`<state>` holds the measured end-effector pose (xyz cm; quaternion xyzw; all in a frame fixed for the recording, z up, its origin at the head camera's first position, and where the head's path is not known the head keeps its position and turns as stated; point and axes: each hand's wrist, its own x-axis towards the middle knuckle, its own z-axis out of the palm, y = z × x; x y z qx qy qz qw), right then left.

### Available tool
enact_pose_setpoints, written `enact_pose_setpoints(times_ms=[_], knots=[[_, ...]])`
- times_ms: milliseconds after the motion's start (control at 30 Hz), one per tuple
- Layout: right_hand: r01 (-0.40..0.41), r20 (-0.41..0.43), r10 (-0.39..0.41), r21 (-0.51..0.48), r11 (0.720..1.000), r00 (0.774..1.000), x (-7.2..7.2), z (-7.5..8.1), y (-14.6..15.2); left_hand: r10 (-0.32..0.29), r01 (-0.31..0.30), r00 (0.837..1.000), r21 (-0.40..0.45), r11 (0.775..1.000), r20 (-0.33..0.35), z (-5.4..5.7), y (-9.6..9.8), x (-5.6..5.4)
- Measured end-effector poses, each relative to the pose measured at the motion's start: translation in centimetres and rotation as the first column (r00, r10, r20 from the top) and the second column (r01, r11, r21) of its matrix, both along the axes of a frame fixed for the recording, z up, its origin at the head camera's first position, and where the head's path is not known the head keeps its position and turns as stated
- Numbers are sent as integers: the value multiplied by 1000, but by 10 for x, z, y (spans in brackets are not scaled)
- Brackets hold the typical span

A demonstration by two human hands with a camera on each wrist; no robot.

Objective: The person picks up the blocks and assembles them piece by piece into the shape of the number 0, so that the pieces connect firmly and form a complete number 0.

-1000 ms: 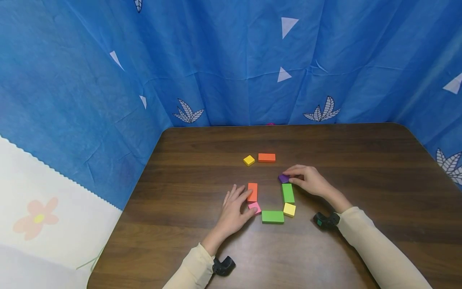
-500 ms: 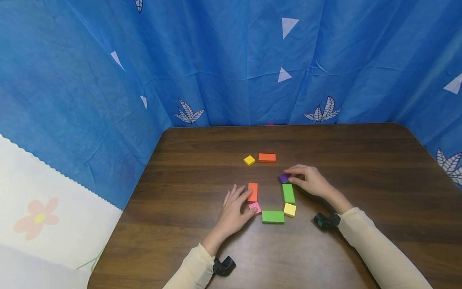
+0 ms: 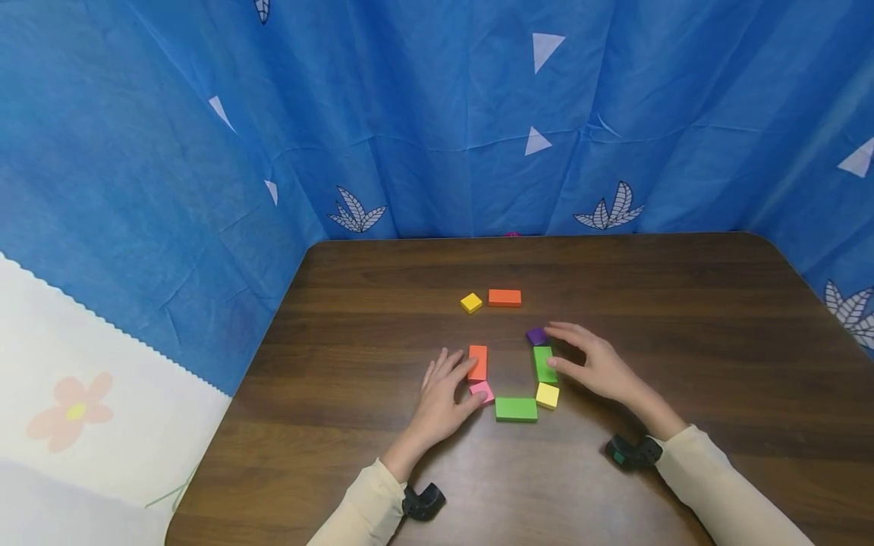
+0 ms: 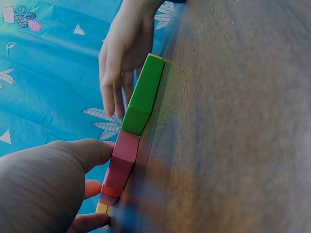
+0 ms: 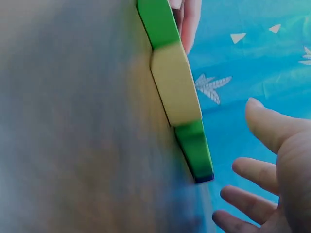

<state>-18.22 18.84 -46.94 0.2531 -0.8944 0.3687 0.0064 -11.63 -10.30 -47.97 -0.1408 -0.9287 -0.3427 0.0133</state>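
Observation:
My left hand rests on two blocks with its fingers extended. Its thumb touches the pink block and a fingertip lies on the upright orange block. My right hand hovers with thumb and fingers spread, holding nothing. Its fingertips are near the purple block, and its thumb is over the edge of a green block. A pale yellow block sits below that green block. Another green block lies crosswise between the pale yellow and pink ones. The right wrist view shows my right hand apart from the blocks.
Farther back on the brown wooden table lie a yellow block and an orange block, side by side. A blue patterned curtain hangs behind the table.
My right hand has let go of the purple block, spread its fingers and drawn back toward the lower right. The purple block stays in place. My left hand has not moved.

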Motion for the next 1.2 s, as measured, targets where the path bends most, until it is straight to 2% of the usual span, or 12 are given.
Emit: enact_pose_setpoints(times_ms=[133, 267, 600, 1200], knots=[[-3, 39, 2, 24, 1000, 999, 13, -3, -1, 0, 0, 1000, 4, 1000, 1, 0, 0, 0], [-2, 53, 0, 42, 999, 999, 19, -8, -1, -3, 3, 1000, 8, 1000, 4, 0, 0, 1], [0, -66, 8, 120, 993, 998, 19, -19, -3, 0, 0, 1000, 1, 1000, 9, 1, 0, 0], [8, -57, 2, 165, 986, 998, 20, -17, -5, -2, 2, 1000, -1, 1000, 7, 1, 0, -1]])
